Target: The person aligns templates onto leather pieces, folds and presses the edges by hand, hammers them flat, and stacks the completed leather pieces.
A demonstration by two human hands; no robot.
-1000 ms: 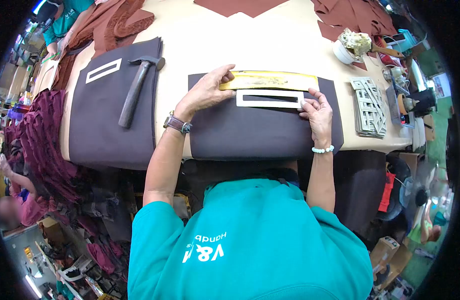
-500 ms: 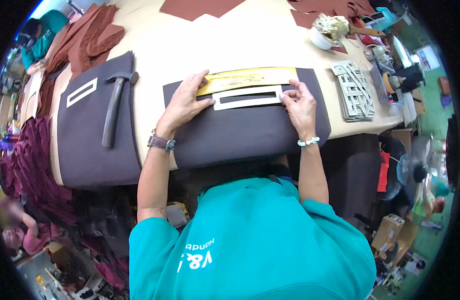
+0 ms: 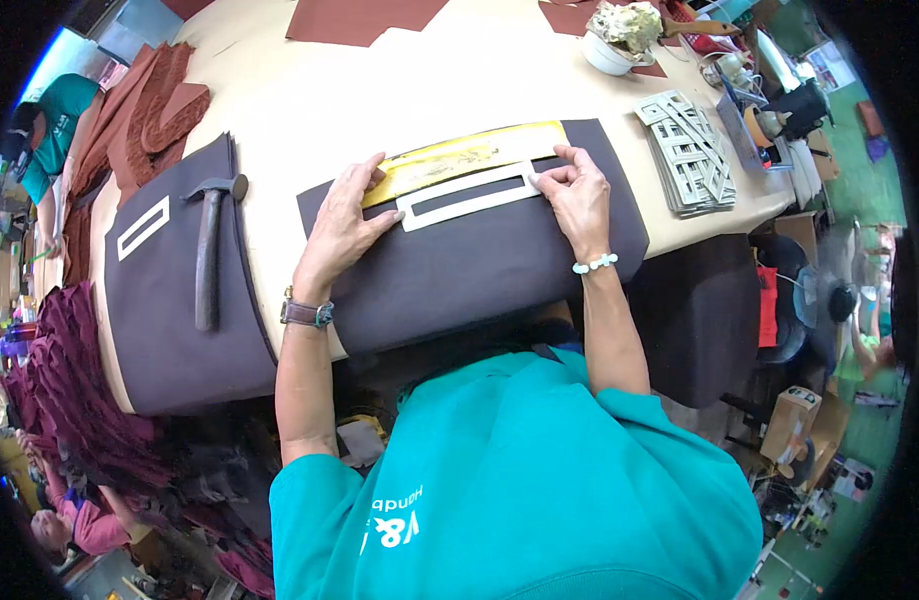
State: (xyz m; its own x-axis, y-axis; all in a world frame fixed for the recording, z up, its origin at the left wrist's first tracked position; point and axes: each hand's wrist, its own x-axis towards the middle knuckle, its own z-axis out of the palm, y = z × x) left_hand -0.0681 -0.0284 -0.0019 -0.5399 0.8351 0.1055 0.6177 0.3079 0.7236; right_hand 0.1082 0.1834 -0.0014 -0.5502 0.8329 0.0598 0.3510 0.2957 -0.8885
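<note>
A dark brown leather sheet (image 3: 460, 260) lies at the table's front edge. On its back part rest a yellow strip (image 3: 460, 160) and, just in front, a flat white frame (image 3: 470, 206) with a long slot. My left hand (image 3: 342, 225) is curved at their left ends, thumb on the frame's edge and fingers at the strip. At the right end, my right hand (image 3: 578, 200) grips the frame's corner between thumb and fingers, with fingertips near the strip's end. Whatever lies under the fingertips is hidden.
Left, a hammer (image 3: 210, 250) and another slotted white frame (image 3: 143, 228) lie on dark sheets (image 3: 170, 330). Right are stacked pale templates (image 3: 685, 155) and a white bowl (image 3: 608, 55) with a brush. Reddish-brown pieces (image 3: 360, 18) lie behind. Another person (image 3: 65, 135) works far left.
The camera view has turned and shifted, so the table contents sit differently. The white frame and yellow strip look more tilted, right end higher. Both hands keep nearly the same hold.
</note>
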